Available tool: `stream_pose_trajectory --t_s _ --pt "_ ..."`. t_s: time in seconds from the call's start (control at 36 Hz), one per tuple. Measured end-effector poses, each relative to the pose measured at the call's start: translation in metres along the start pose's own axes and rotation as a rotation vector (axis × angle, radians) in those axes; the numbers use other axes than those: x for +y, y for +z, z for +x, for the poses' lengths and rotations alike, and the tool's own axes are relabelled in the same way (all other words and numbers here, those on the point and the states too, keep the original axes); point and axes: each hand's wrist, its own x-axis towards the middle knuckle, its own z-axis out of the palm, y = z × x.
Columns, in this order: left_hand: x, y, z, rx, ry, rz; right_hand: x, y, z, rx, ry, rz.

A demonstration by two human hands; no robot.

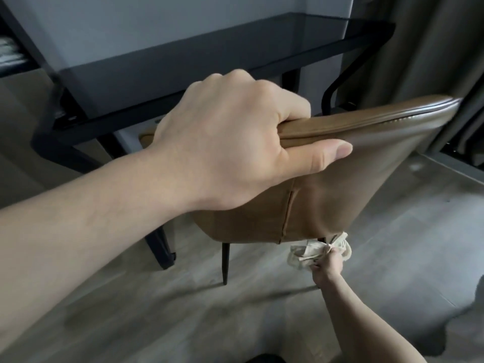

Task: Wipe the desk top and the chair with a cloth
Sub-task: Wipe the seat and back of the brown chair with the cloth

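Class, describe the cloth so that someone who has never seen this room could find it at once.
Start at the brown chair in front of the dark glass desk. Follow its back down to the bottom edge, where the right hand grips a bunched cloth. It is the only pale, crumpled thing there.

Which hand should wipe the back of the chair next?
Right, probably. The right hand already grips the cloth at the lower edge of the chair backrest. The left hand is wrapped over the chair's top edge, steadying it, and holds no cloth.
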Motion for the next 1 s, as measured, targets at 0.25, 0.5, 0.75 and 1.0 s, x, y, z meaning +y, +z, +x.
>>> stream_pose_trajectory --t_s 0.25,0.5,0.75,1.0 --pt "0.006 -0.009 0.000 -0.057 -0.033 0.031 -0.054 -0.005 -0.082 -0.288 -0.053 0.097" --pt "0.011 -0.020 -0.007 -0.140 -0.104 -0.010 -0.098 -0.028 -0.163 -0.361 -0.142 -0.009" --pt "0.014 -0.029 -0.012 -0.162 -0.185 -0.101 -0.140 -0.027 -0.268 -0.378 -0.387 0.027" --pt "-0.013 -0.035 -0.030 -0.084 -0.344 -0.214 -0.149 -0.037 -0.335 -0.484 -0.895 -0.178"
